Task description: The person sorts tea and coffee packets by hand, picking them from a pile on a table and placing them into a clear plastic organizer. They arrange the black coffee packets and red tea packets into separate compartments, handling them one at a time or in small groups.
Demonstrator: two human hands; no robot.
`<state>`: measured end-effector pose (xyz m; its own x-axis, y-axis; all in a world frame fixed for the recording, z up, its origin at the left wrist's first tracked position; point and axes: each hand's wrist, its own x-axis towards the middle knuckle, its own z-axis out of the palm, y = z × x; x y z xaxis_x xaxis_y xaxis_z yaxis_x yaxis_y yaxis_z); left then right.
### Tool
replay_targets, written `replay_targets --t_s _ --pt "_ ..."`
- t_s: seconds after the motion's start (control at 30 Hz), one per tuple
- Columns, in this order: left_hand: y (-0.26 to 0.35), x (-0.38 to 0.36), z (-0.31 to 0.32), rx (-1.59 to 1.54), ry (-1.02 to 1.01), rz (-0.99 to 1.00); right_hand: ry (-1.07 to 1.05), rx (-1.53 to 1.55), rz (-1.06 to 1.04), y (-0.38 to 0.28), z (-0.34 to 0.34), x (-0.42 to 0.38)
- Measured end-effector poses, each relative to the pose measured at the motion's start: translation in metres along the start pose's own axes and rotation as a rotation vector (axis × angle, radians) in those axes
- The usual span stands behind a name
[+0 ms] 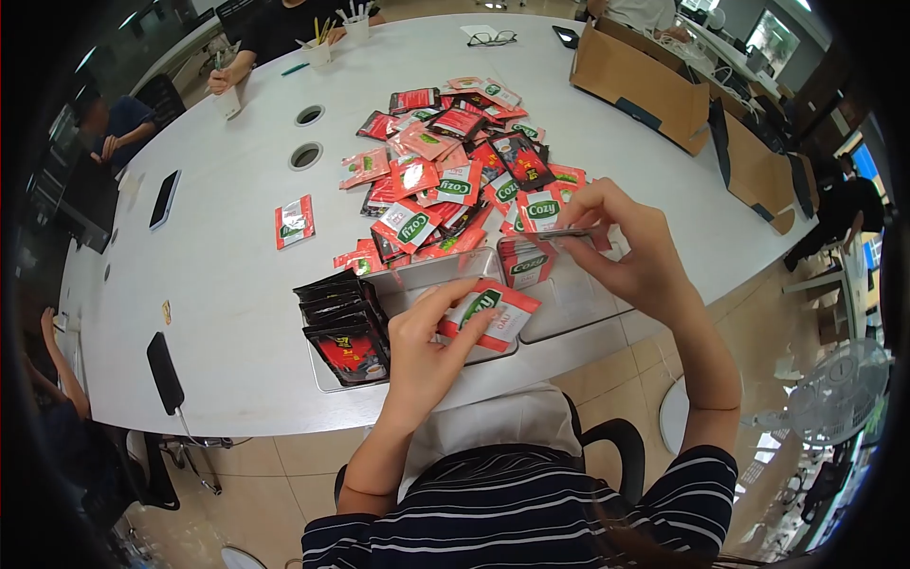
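My left hand (422, 343) is closed on a red-and-white Cozy tea sachet (509, 321), thumb on top, over the front of a clear divided tray (431, 273). My right hand (640, 247) pinches another sachet (574, 232), seen nearly edge-on, so its print is hidden. Just below it, upright Cozy sachets (524, 266) stand in the tray's right section. Black-and-red coffee sachets (349, 353) fill the left section in a leaning stack. Behind the tray lies a loose heap of mixed sachets (414, 175), red, pink and black.
One Cozy sachet (295, 223) lies left of the heap. Phones (165, 199) and a black power bank (165, 372) with a cable rest farther left. Opened cardboard boxes (640, 85) stand at the back right. Across the table, a person's hand (224, 80) is near pen cups (316, 52).
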<state>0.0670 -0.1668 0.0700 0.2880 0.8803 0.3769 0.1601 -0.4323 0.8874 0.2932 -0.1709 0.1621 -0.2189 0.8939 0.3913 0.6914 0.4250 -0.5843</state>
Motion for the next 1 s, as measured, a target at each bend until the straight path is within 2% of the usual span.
replay_targets --t_s 0.03,0.23,0.3,0.37,0.4,0.47,0.7,0.77,0.87,0.9,1.0 --pt "0.004 0.001 -0.001 0.008 -0.001 0.008 -0.057 0.023 0.071 0.004 -0.006 -0.003" --pt "0.009 0.001 0.000 -0.013 0.057 -0.032 -0.152 0.133 0.102 0.025 0.016 -0.023" --pt "0.011 0.000 -0.001 0.026 0.087 -0.063 -0.213 0.055 0.047 0.029 0.032 -0.026" --pt "0.012 0.001 0.001 -0.011 0.120 -0.061 -0.227 -0.191 -0.177 0.043 0.046 -0.026" --pt "0.011 0.000 0.001 0.000 0.107 -0.056 -0.200 -0.264 -0.353 0.046 0.049 -0.023" --pt "0.011 0.000 -0.001 0.033 0.081 -0.049 -0.205 -0.544 -0.508 0.053 0.051 -0.019" --pt "0.012 0.000 0.003 -0.099 0.078 -0.036 -0.077 -0.577 -0.386 0.046 0.047 -0.009" --pt "0.015 0.003 0.001 -0.017 0.061 0.033 -0.094 -0.595 -0.349 0.042 0.046 -0.008" --pt "0.017 0.002 0.000 -0.001 0.061 0.080 -0.071 -0.358 -0.296 0.040 0.041 -0.012" --pt "0.015 0.001 0.000 -0.009 0.076 0.085 0.011 -0.308 -0.329 0.037 0.041 -0.012" --pt "0.005 -0.006 0.003 -0.128 0.087 0.088 -0.009 0.060 -0.260 0.009 0.034 -0.021"
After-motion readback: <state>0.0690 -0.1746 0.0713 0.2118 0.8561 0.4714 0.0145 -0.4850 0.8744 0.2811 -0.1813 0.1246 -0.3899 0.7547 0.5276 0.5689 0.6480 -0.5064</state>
